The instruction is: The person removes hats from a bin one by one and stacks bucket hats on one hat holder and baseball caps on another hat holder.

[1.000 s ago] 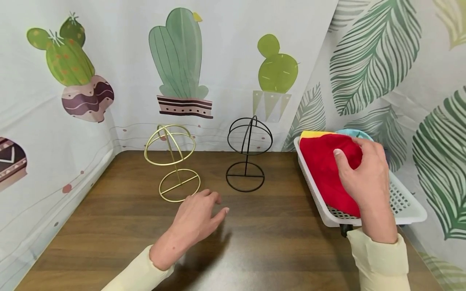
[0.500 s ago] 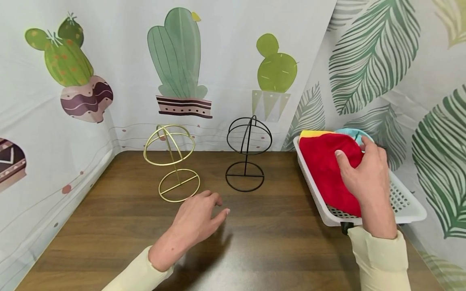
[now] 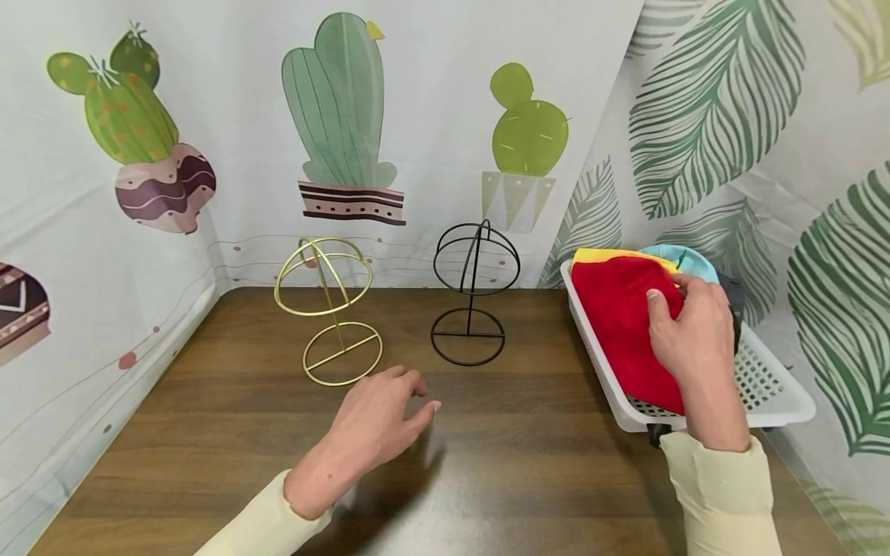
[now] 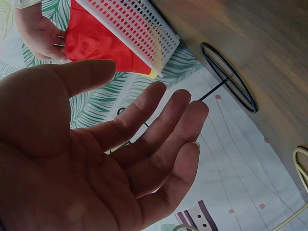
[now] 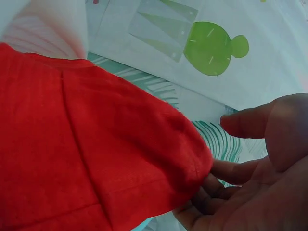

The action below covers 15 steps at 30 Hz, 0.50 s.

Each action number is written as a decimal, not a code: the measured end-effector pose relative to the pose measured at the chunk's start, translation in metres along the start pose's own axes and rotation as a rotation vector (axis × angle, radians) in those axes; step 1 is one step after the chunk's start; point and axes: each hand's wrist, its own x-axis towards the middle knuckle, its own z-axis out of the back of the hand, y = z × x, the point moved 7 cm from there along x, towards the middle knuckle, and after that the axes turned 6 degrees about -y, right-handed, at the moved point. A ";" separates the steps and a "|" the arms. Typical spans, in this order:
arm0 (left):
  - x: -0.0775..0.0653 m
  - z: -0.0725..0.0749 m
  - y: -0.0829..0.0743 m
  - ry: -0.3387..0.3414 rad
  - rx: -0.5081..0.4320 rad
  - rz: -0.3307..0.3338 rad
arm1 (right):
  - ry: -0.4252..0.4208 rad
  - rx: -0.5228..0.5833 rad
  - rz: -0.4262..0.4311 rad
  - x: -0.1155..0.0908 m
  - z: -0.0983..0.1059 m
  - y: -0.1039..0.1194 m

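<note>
My right hand point(image 3: 695, 332) is at the far right edge of a red cloth hat point(image 3: 619, 332) with stitched seams. In the right wrist view its fingers touch the rounded end of the hat point(image 5: 120, 139) from behind, while the thumb stands well apart from the cloth. The hat lies over a white perforated basket point(image 3: 782, 415). My left hand point(image 3: 375, 421) hovers over the table, fingers loosely bent and palm bare in the left wrist view. Just beyond it stands a gold wire hat stand point(image 3: 344, 352); a black wire hat stand point(image 3: 468, 334) is to its right.
Under and behind the red hat, yellow cloth point(image 3: 601, 254) and a light blue piece point(image 3: 695, 261) show in the basket, plus something dark point(image 3: 733, 297). A small black part point(image 3: 657, 435) sticks out below the basket's front. A printed curtain point(image 3: 431, 116) backs the wooden table point(image 3: 521, 479).
My right hand has moved slightly left and down, its fingers drawing in at the hat's edge. More yellow and light blue cloth shows behind it. The left hand has stayed put.
</note>
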 end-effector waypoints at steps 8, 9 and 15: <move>-0.001 -0.001 -0.001 0.014 -0.005 -0.002 | -0.010 0.004 -0.005 0.001 -0.003 -0.004; -0.001 -0.001 -0.001 0.019 -0.007 -0.001 | -0.020 0.007 -0.001 0.001 -0.003 -0.004; -0.001 -0.003 -0.001 0.030 -0.002 -0.002 | -0.069 0.020 0.009 0.001 -0.002 -0.003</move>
